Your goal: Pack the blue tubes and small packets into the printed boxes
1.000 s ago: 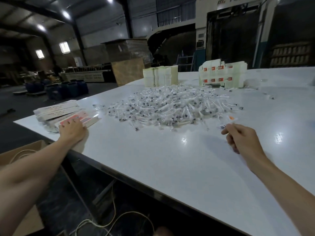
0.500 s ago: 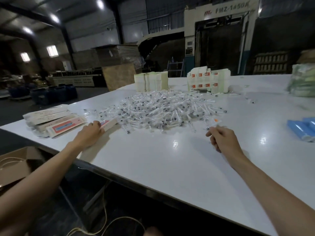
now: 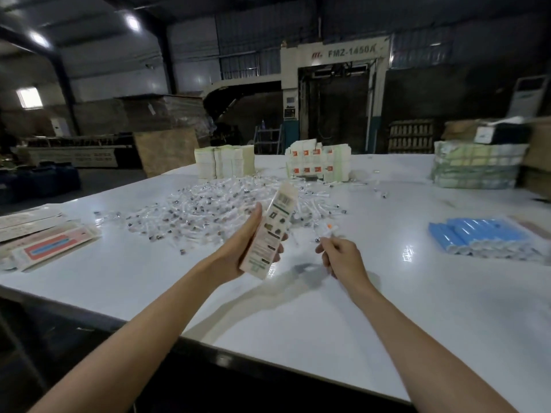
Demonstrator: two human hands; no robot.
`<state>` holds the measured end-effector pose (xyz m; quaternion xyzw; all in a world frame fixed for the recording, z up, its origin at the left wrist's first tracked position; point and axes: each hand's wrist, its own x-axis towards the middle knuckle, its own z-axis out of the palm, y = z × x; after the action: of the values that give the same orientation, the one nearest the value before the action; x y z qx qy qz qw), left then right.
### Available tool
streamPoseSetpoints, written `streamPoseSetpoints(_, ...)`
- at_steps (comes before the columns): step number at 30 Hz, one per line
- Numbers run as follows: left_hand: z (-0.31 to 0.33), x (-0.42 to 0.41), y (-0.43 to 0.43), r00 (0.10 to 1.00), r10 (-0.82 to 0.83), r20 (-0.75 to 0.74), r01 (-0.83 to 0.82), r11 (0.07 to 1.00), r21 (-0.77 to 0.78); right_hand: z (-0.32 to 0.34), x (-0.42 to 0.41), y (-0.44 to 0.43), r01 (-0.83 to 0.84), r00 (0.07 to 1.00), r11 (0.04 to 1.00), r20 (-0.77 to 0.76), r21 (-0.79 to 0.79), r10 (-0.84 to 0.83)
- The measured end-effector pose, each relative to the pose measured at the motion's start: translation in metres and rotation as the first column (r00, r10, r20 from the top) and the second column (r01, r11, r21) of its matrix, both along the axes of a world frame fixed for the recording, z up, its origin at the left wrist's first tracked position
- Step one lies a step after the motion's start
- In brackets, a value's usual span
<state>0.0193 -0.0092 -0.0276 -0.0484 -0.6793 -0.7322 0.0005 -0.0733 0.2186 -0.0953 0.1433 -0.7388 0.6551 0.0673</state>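
My left hand (image 3: 238, 251) grips a flat printed box (image 3: 271, 231) and holds it up, tilted away from me, above the white table (image 3: 298, 317). My right hand (image 3: 343, 259) pinches a small clear packet with an orange tip (image 3: 326, 232) just right of the box. A wide heap of small packets (image 3: 208, 210) lies behind both hands. Several blue tubes (image 3: 480, 234) lie bundled at the right. More flat printed boxes (image 3: 50, 245) are stacked at the table's left edge.
Two stacks of folded white cartons (image 3: 225, 160) and orange-marked cartons (image 3: 317, 163) stand at the back of the table. A wrapped greenish bundle (image 3: 474, 163) sits at the far right. The table's near edge runs diagonally below my forearms.
My left hand has lifted a printed box off the left stack and carried it to the middle, next to my right hand. The right hand still holds its packet.
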Motion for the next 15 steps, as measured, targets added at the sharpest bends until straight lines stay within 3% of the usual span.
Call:
streamPoseSetpoints(6, -0.003, -0.042, 0.1, 0.995, -0.093, -0.035, 0.099, 0.95, 0.298, 0.01, 0.009, 0.004, 0.101, 0.995, 0.994, -0.02, -0.045, -0.102)
streamPoseSetpoints(8, -0.006, -0.046, 0.117, 0.993, -0.112, -0.022, 0.112, 0.922, 0.371, 0.01, 0.013, 0.008, 0.2, 0.979, 0.979, -0.042, 0.021, -0.199)
streamPoseSetpoints(10, -0.015, -0.048, 0.125, 0.993, -0.121, 0.004, 0.106, 0.886, 0.451, 0.01, 0.012, 0.017, 0.394, 0.917, 0.896, -0.15, 0.206, -0.369)
streamPoseSetpoints(12, -0.024, -0.05, 0.124, 0.994, -0.105, 0.018, 0.081, 0.853, 0.516, 0.016, 0.006, 0.033, 0.569, 0.818, 0.768, -0.298, 0.292, -0.493)
streamPoseSetpoints(15, -0.036, -0.054, 0.115, 0.989, -0.12, 0.085, 0.048, 0.811, 0.583, 0.03, -0.018, 0.07, 0.657, 0.75, 0.619, -0.456, 0.431, -0.479)
